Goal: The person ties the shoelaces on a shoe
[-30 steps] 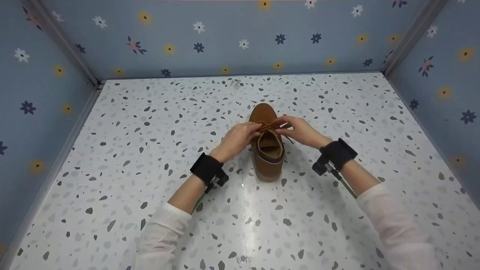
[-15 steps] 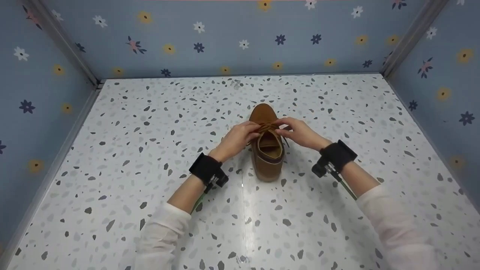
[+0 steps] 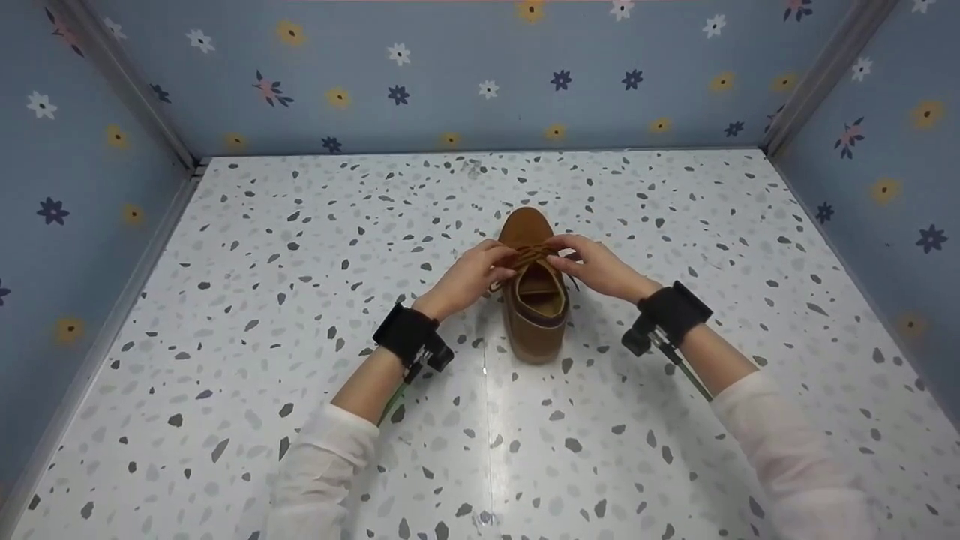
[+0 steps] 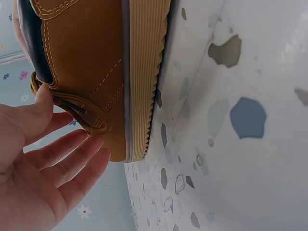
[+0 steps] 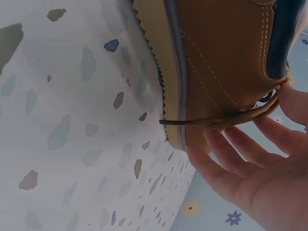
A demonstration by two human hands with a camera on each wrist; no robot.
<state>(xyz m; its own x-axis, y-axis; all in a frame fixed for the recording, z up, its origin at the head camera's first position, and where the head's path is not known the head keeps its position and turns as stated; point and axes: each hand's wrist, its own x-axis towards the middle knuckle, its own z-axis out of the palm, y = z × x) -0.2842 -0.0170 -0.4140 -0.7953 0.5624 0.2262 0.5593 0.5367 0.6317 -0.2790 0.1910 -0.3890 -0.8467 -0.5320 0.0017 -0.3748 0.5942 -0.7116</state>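
Note:
A brown lace-up shoe (image 3: 537, 334) stands on the speckled surface, toe pointing away from me. Its brown shoelace (image 3: 534, 253) is tied across the front, with a loop (image 4: 101, 126) hanging down the left side. My left hand (image 3: 469, 276) is at the lace's left; its thumb touches the lace near the collar and the other fingertips lie spread by the loop. On the other side, my right hand (image 3: 604, 268) has its thumb at the lace and its fingers lightly bent. A dark-tipped lace end (image 5: 192, 122) hangs past those fingertips. Neither hand visibly pinches the lace.
White speckled flooring (image 3: 337, 450) surrounds the shoe. Blue flower-patterned panels rise behind (image 3: 450, 82) and at both sides. Each wrist carries a black strap with a small camera and a green cable.
My left hand has drawn back slightly to the left from the lace, and the loop beneath it now shows. My right hand and the shoe hold nearly the same place.

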